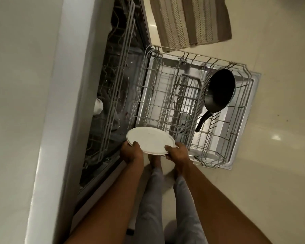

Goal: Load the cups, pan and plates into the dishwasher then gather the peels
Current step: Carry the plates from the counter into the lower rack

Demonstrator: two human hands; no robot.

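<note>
Both my hands hold white plates, stacked, above the near corner of the pulled-out lower rack. My left hand grips the left rim with its thumb on top. My right hand grips the right rim the same way. A black pan leans on its side in the rack's far right part, handle pointing toward me. A white cup shows in the upper rack inside the dishwasher. No peels are in sight.
The open dishwasher door lies flat under the rack over a pale tiled floor. A striped mat lies beyond it. A white countertop fills the left side. My legs and feet stand just below the plates.
</note>
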